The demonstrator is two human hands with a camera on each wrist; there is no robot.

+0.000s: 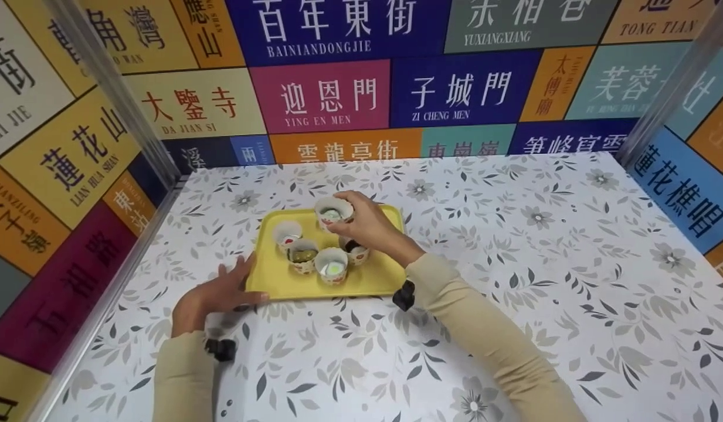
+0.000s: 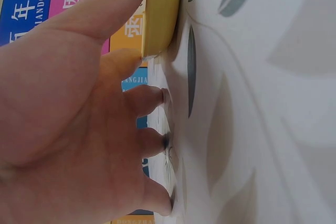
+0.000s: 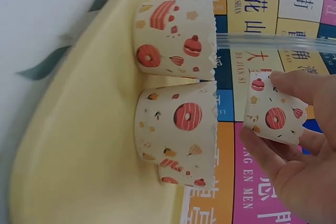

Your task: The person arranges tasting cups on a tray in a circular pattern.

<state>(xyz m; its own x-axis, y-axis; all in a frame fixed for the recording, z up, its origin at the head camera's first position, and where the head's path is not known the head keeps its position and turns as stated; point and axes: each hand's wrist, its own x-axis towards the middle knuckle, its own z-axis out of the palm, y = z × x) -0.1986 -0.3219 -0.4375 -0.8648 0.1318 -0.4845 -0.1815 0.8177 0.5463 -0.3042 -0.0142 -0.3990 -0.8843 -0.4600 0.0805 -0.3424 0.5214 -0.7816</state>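
Note:
My right hand (image 1: 370, 223) pinches a paper baking cup (image 1: 326, 218) by its sides, over the back of a yellow tray (image 1: 373, 284). In the right wrist view, this cup (image 3: 275, 107) is lifted, printed with red doughnuts and sweets. Several matching cups stand grouped on the tray: one with a red spot inside (image 1: 285, 231), one with olive-coloured contents (image 1: 303, 266), one with something yellow-green (image 1: 332, 276), and one with dark contents (image 1: 357, 256), partly hidden by my right hand. My left hand (image 1: 223, 290) spreads its fingers at the tray's left edge, touching the front left corner.
A white tablecloth with grey leaves and flowers (image 1: 537, 217) lies under the tray. Colourful panels with Chinese lettering (image 1: 326, 97) rise behind and at both sides. Clear posts (image 1: 115, 88) stand at the corners. Small black devices (image 1: 220, 350) sit at both wrists.

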